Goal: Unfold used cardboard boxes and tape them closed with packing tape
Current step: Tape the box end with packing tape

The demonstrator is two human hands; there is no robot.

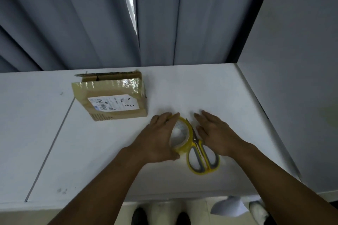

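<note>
A flattened used cardboard box (111, 95) with old tape and a white shipping label lies on the white table (210, 87), towards the back left. My left hand (159, 139) grips a roll of clear packing tape (182, 136) that stands on the table in front of me. Yellow-and-grey scissors (202, 157) lie just right of the roll, blades pointing away from me. My right hand (216, 133) rests flat on the table over the scissors' blades, fingers straight.
Grey curtains (82, 18) hang behind the table and a grey partition wall (292, 60) closes off its right side. A seam (49, 151) runs across the tabletop at the left. Below the front edge lie shoes and a white paper (230, 208) on the floor.
</note>
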